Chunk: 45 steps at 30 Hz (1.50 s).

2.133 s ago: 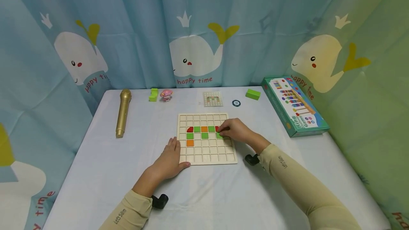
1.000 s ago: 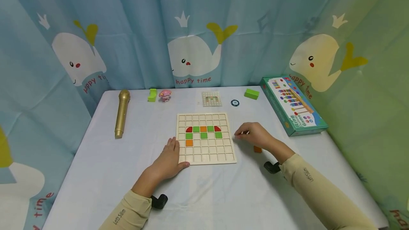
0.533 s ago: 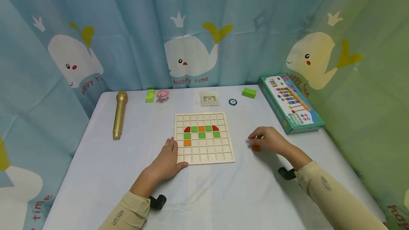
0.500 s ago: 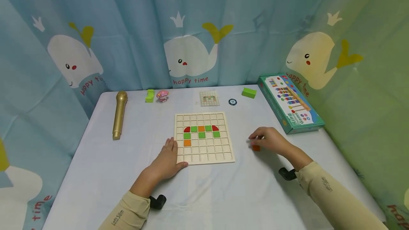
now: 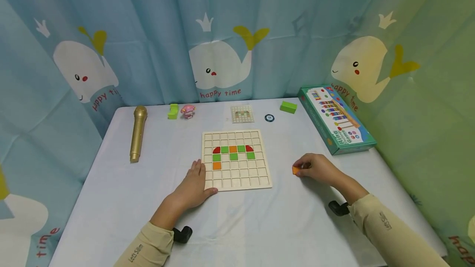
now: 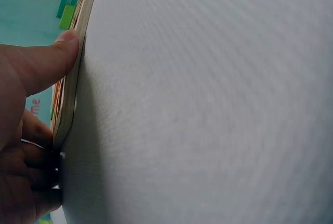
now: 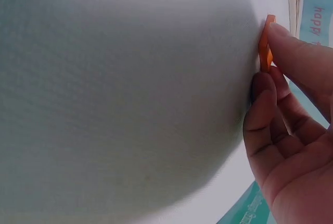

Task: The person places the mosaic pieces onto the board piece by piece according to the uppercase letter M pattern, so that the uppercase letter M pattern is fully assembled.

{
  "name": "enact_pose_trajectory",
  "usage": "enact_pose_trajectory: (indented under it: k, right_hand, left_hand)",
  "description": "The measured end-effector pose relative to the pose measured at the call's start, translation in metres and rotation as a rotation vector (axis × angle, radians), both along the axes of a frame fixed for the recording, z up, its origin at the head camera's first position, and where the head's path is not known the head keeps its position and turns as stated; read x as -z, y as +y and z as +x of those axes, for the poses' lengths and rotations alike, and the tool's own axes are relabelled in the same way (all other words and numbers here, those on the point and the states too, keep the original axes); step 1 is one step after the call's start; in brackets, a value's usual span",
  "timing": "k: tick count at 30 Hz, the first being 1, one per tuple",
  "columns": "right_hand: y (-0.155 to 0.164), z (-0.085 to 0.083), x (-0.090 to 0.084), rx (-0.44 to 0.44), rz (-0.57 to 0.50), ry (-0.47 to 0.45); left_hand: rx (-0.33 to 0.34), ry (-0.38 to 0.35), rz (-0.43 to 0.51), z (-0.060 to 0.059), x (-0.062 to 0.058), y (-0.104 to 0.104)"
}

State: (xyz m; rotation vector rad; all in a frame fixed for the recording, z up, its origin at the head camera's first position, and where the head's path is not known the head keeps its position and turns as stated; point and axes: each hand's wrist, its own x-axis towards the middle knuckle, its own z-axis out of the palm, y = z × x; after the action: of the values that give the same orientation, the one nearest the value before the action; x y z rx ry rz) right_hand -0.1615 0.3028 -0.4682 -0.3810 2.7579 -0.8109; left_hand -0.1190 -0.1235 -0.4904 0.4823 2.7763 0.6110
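My left hand point(image 5: 191, 186) lies flat on the table against the left edge of the wooden grid board point(image 5: 245, 180), fingers straight and thumb at the near corner. In the left wrist view the thumb touches the board's side. Set in the board are red quarter-round tiles point(image 5: 249, 148), several green square tiles point(image 5: 233, 156) and two orange ones, including a lower-left orange tile point(image 5: 217, 166). To the board's right, my right hand point(image 5: 317, 169) pinches a loose orange tile point(image 5: 295, 170) between thumb and fingers. The right wrist view shows that tile point(image 7: 266, 41) on edge, close to the cloth.
Behind the board lie a pattern card point(image 5: 243, 114), a round dark chip point(image 5: 269, 118) and a green block point(image 5: 288, 107). A gold microphone point(image 5: 138, 135), another green block point(image 5: 173, 111) and a pink figurine point(image 5: 188, 111) are at the left. A game box point(image 5: 337, 120) stands at the right.
My right hand has left the board's red and green tiles, moved right to the orange tile on the table and taken it between thumb and fingers. The left hand stays at the board.
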Motion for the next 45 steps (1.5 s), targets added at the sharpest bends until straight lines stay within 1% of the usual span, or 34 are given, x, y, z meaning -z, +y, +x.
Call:
enact_pose_trajectory:
  k: [7, 14, 19, 23, 30, 37, 41, 45]
  right_hand:
    - [-0.001, 0.0, 0.0, -0.018, -0.006, 0.001]
    - [-0.001, 0.001, -0.001, -0.024, -0.024, 0.049]
    - [-0.001, 0.0, -0.002, 0.008, -0.053, 0.019]
    - [-0.002, -0.002, 0.0, 0.015, -0.064, 0.007]
    - [-0.008, -0.007, 0.0, -0.016, -0.071, 0.041]
    - [-0.021, -0.013, -0.001, -0.026, -0.112, 0.03]
    - [-0.027, -0.017, -0.001, -0.055, -0.125, 0.046]
    - [-0.034, -0.019, -0.003, -0.069, -0.148, 0.037]
  left_hand:
    - [0.003, -0.001, 0.004, 0.001, -0.002, -0.001]
    - [0.013, 0.004, 0.013, 0.0, 0.001, -0.001]
    - [0.015, 0.011, 0.013, 0.0, 0.004, -0.001]
    - [0.015, 0.008, 0.016, 0.0, 0.002, -0.002]
    - [0.016, 0.003, 0.031, 0.002, -0.002, -0.002]
    - [0.013, -0.001, 0.02, 0.002, -0.001, -0.002]
    - [0.01, -0.002, 0.015, 0.002, -0.001, -0.001]
    - [0.01, 0.0, 0.01, 0.001, 0.0, -0.001]
